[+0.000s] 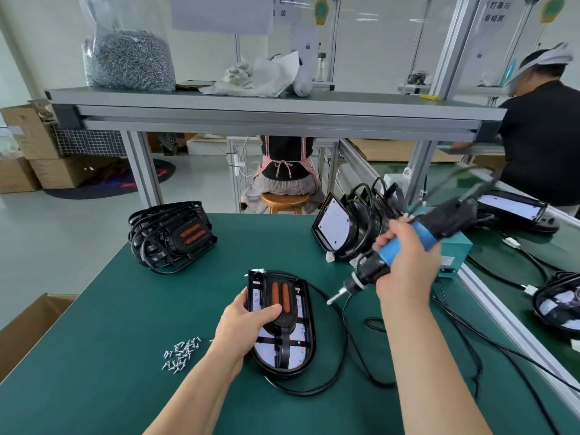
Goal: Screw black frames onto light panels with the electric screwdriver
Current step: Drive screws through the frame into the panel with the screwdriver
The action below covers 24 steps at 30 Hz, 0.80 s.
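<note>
Left hands-side: left hand (248,321) grips the light panel (298,343) at its left edge, thumb laid across the centre pad of the black frame (279,296) sitting on top of it. The panel lies flat on the green bench (110,356), mid-front, its cable (343,356) looped round the right side.

Right hand (408,262) is wrapped round the blue grip of the electric screwdriver (425,237). The tool is tilted, bit pointing down-left, tip in the air just right of the panel's top right corner, not touching.

Loose screws (182,354) are heaped on the bench left of my left wrist. Spare frames (172,237) are stacked at back left, more panels (334,226) stand on edge at back right.
</note>
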Tool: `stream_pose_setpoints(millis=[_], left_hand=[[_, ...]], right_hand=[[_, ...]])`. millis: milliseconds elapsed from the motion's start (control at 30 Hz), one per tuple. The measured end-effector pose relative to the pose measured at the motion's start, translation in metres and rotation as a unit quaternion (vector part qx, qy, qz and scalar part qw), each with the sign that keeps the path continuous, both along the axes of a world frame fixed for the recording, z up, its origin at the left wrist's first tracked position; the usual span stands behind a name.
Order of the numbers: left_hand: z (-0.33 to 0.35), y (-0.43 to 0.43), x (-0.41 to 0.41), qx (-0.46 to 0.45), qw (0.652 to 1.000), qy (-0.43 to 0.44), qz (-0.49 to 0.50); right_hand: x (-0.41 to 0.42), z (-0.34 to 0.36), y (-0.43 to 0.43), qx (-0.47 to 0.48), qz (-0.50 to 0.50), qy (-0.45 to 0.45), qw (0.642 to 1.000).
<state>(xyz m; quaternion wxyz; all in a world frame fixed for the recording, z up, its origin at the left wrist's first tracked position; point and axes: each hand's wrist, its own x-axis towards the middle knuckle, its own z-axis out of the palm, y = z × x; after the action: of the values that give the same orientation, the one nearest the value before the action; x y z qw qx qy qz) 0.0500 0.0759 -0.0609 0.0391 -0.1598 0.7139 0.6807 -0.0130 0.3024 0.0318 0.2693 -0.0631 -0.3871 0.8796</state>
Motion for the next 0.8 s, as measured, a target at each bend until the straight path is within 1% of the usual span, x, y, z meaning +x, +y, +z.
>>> stream_pose_setpoints(millis=[100,200,233,400,467,533,567,600,667,700,800], left_hand=[[0.001,0.005,0.008,-0.009,1.000,-0.001,-0.004],[0.002,0.014,0.018,-0.014,1.000,-0.002,-0.014],[0.002,0.017,0.022,-0.017,1.000,-0.001,-0.017],[0.003,0.027,0.037,-0.070,0.997,0.015,-0.036],[0.008,0.028,0.040,-0.078,0.996,0.015,-0.042],[0.012,0.025,0.042,-0.092,0.996,0.005,-0.020],[0.012,0.020,0.042,-0.130,0.991,0.014,0.011],[0.012,0.010,0.043,-0.201,0.978,0.040,0.051],[0.008,-0.019,0.045,-0.362,0.921,0.099,0.106],[0.006,-0.036,0.047,-0.411,0.898,0.105,0.113],[-0.004,-0.076,0.049,-0.491,0.867,0.048,0.070]], right_hand=[[0.023,-0.023,0.026,-0.092,0.025,-0.038,0.995],[0.043,-0.045,0.039,-0.217,0.070,-0.069,0.971],[0.049,-0.053,0.041,-0.241,0.077,-0.077,0.964],[0.071,-0.088,0.039,-0.269,0.106,-0.091,0.953],[0.074,-0.096,0.038,-0.251,0.117,-0.090,0.957],[0.073,-0.101,0.036,-0.227,0.130,-0.094,0.961],[0.073,-0.104,0.036,-0.221,0.136,-0.096,0.961],[0.072,-0.105,0.037,-0.222,0.142,-0.095,0.960],[0.071,-0.108,0.038,-0.230,0.146,-0.089,0.958],[0.071,-0.109,0.038,-0.232,0.147,-0.086,0.958],[0.070,-0.111,0.035,-0.233,0.150,-0.083,0.957]])
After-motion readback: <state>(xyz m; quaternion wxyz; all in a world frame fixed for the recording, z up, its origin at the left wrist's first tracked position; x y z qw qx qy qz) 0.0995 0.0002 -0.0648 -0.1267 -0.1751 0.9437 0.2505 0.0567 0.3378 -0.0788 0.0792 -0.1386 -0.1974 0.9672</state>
